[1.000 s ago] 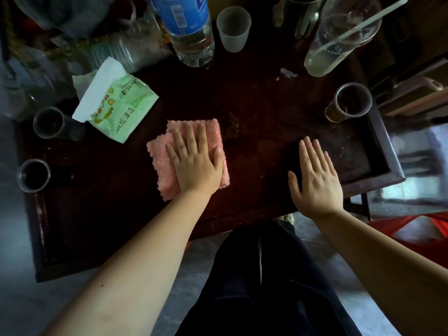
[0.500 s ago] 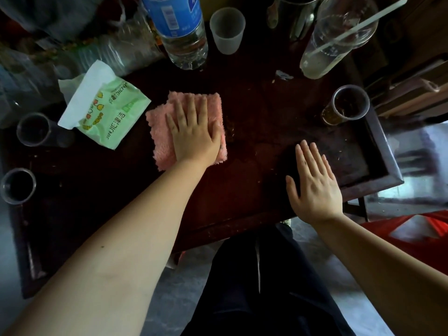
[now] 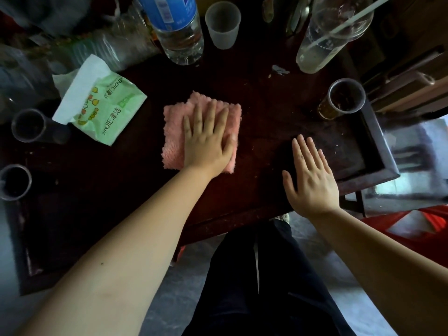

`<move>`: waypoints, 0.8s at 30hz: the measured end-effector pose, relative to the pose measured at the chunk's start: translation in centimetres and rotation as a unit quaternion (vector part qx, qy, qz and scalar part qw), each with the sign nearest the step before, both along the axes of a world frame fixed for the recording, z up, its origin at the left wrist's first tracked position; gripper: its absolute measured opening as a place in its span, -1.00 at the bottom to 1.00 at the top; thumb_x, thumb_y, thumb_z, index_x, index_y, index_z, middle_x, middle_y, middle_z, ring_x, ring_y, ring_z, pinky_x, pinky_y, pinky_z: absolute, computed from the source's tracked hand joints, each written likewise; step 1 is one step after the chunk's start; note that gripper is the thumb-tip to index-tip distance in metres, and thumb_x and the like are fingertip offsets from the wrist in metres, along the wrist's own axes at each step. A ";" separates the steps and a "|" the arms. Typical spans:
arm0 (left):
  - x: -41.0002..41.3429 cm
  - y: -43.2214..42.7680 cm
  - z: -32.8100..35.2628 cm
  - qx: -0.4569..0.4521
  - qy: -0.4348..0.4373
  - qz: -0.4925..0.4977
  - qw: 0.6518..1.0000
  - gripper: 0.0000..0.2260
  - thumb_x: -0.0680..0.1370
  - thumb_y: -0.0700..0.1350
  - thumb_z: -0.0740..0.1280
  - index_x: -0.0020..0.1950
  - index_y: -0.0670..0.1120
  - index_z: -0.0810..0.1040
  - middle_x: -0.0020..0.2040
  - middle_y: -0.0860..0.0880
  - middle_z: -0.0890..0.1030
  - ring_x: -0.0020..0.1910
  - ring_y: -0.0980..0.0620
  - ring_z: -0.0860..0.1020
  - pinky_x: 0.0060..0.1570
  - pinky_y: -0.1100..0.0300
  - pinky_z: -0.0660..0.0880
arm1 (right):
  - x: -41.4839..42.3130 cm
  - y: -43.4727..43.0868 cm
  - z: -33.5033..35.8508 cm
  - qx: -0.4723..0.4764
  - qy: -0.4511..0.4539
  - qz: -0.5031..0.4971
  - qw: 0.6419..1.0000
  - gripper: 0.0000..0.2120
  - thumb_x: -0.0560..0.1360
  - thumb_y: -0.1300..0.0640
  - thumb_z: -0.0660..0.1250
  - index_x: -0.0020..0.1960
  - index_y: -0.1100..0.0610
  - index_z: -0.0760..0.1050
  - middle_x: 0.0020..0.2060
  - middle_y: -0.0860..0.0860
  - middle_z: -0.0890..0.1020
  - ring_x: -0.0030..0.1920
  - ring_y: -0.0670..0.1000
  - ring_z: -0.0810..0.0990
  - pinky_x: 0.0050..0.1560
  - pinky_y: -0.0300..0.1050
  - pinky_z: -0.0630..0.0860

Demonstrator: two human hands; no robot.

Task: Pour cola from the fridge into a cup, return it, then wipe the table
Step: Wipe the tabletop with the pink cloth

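1. My left hand (image 3: 206, 139) lies flat with straight fingers, pressing down on the pink cloth (image 3: 174, 132); it grasps nothing.
2. My right hand (image 3: 311, 175) is released too, palm down on the dark table (image 3: 266, 112), right of the cloth and nearer to me.
3. Just left of the cloth lies a green tissue pack (image 3: 104, 110).
4. Beyond the cloth stand a water bottle (image 3: 179, 27) and a frosted cup (image 3: 223, 24).
5. Well to the right of the cloth and a little beyond it stands a clear cup (image 3: 341, 98) holding brown drink.
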State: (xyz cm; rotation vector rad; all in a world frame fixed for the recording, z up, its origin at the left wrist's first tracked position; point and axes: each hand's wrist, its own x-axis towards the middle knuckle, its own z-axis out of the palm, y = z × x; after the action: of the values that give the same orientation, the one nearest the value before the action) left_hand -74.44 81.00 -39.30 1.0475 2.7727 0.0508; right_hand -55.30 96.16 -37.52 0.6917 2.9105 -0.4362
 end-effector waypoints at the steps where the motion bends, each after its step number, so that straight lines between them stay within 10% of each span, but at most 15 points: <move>1: 0.5 -0.1 0.0 0.002 -0.003 -0.003 1.000 -0.41 0.54 0.19 -0.16 0.55 0.02 -0.04 0.57 -0.07 -0.09 0.52 -0.17 -0.17 0.44 -0.20 -0.18 | 0.0 0.0 0.0 0.000 -0.001 0.000 1.000 -0.36 0.55 -0.11 -0.04 0.53 0.19 0.01 0.53 0.10 0.07 0.54 0.05 -0.07 0.52 0.04 -0.03; 24: -5.3 6.5 -0.2 0.002 0.014 0.010 1.000 -0.48 0.59 0.02 -0.02 0.55 0.00 0.00 0.56 -0.06 0.00 0.52 -0.13 -0.07 0.46 -0.14 -0.15 | -0.2 0.3 0.3 -0.018 -0.009 -0.004 1.000 -0.35 0.54 -0.11 0.00 0.53 0.18 0.02 0.52 0.08 0.07 0.54 0.05 -0.06 0.51 0.01 -0.05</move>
State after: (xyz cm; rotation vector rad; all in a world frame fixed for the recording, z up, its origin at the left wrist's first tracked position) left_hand -79.74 87.49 -39.53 1.0286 2.8096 0.0460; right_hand -55.51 96.42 -37.23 0.6982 2.8757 -0.4795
